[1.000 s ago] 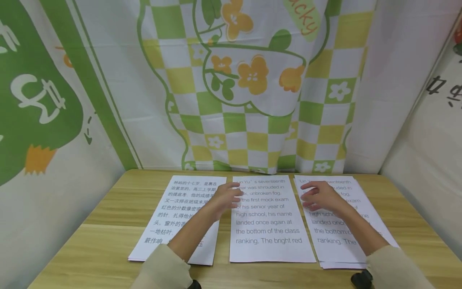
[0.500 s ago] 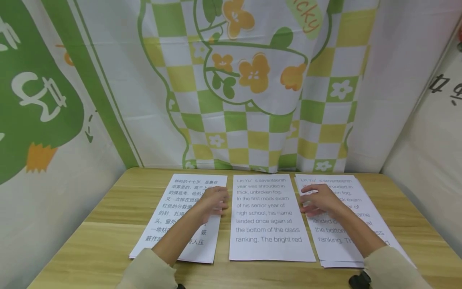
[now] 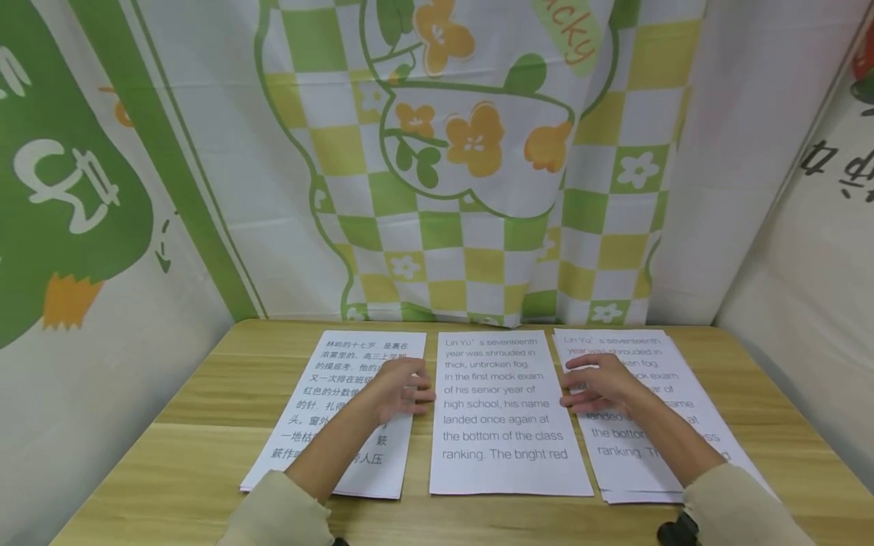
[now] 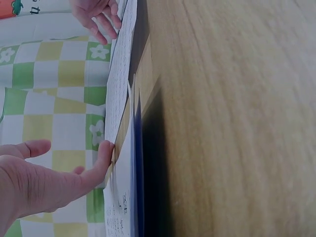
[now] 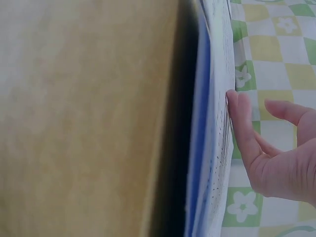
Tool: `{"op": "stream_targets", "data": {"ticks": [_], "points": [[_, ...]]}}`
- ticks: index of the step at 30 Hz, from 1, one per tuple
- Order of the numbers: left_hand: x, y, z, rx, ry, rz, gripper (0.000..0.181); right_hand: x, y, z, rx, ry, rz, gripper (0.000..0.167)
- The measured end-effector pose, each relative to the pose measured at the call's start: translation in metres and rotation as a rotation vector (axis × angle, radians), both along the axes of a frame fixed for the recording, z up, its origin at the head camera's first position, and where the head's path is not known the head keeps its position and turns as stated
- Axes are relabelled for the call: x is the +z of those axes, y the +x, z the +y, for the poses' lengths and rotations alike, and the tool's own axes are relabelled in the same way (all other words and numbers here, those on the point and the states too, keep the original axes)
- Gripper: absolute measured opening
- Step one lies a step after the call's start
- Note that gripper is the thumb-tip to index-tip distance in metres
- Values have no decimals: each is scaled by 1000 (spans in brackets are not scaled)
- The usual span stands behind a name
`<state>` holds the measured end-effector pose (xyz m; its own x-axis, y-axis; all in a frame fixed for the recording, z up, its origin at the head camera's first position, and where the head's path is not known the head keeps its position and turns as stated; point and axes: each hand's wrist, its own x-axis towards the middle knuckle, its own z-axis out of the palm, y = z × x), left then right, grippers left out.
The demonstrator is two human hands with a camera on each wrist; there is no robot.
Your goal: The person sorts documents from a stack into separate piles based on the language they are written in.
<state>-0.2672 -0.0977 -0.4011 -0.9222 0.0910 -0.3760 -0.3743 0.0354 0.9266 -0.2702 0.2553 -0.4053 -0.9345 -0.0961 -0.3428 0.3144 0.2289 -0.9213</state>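
Observation:
Three stacks of printed white paper lie side by side in the head view: a left stack point(image 3: 317, 387) with Chinese text, a middle sheet or stack point(image 3: 505, 421) in English, and a right stack point(image 3: 617, 440) also in English. My left hand point(image 3: 394, 390) is at the left stack's right edge, fingers loosely spread and reaching to the gap beside the middle paper. Over the right stack's left edge is my right hand point(image 3: 604, 385), fingers relaxed. In the wrist views, fingertips of my left hand point(image 4: 54, 182) and right hand point(image 5: 276, 160) touch or nearly touch paper. Neither hand holds anything.
The papers lie on a wooden table point(image 3: 177, 432). A checkered, flower-printed curtain point(image 3: 451, 250) hangs right behind its back edge. Printed cloth walls point(image 3: 198, 220) close in the left and right sides. Both sleeves come from the front edge.
My left hand has moved left, off the middle paper's edge to the left stack's right side. My right hand has shifted slightly nearer to me. The papers have not visibly moved.

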Motion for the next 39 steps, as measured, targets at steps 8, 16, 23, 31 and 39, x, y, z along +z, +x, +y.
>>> {"op": "stream_targets", "data": {"ticks": [8,16,23,31,39], "points": [[5,2,-3,15,5,-24,73,4,3,1,-1,74,37,61],[5,0,-4,16,-5,-36,71,1,4,1,0,17,-4,63],[3,-1,-4,19,4,-40,72,-1,3,2,-11,-29,-21,64],[2,-1,-4,38,22,-54,71,-4,2,2,-21,-54,-37,62],[-1,-3,-5,50,58,-58,61,-4,2,3,-11,-79,-46,63]]}}
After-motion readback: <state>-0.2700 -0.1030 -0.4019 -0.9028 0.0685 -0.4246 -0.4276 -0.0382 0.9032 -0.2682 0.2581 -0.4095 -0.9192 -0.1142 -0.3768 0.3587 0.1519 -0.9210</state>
